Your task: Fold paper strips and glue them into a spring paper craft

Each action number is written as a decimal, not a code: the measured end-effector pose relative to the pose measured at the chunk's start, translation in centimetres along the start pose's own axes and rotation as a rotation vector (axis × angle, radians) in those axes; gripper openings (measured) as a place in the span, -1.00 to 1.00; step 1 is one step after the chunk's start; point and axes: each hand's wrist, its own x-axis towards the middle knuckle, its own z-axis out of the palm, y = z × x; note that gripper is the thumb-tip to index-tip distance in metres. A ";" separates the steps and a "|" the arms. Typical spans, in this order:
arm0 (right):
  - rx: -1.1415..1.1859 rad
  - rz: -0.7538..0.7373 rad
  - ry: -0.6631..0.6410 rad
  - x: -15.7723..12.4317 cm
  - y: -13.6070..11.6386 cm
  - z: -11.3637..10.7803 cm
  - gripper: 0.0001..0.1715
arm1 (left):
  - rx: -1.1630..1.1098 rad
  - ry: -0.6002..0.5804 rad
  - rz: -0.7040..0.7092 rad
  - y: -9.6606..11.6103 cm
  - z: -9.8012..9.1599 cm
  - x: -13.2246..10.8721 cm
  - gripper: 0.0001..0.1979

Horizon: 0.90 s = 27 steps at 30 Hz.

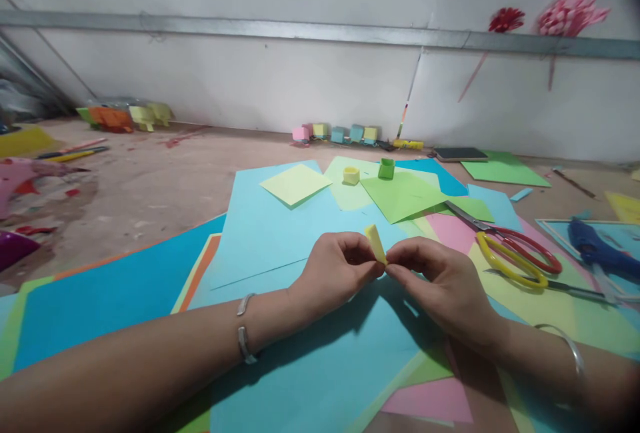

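Between my two hands is a small folded strip of yellow paper (375,244), standing up at a slant. My left hand (337,270) pinches it from the left, thumb and forefinger closed on it. At its lower end, the fingertips of my right hand (443,280) are pinched together on the paper too. Both hands are above a large light blue sheet (270,240). Beyond them stand a small yellow paper box (351,175) and a small green paper box (387,168). A pale yellow square (295,184) and a green sheet (400,194) lie flat nearby.
Right of my hands lie scissors with red and yellow handles (515,256) and a blue glue gun (605,246). A pink glue gun (20,180) is at the left. Small coloured paper blocks (337,134) line the wall. Paper flowers (570,14) hang at the right.
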 end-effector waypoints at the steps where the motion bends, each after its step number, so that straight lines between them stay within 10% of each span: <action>1: -0.004 -0.002 -0.014 0.0 -0.1 0.0 -0.95 | 0.000 0.000 -0.002 0.0 0.0 0.0 -0.89; 27: 0.171 0.072 -0.055 0.5 -0.7 -0.5 -0.89 | -0.243 -0.088 -0.093 -0.5 -0.1 0.0 -0.87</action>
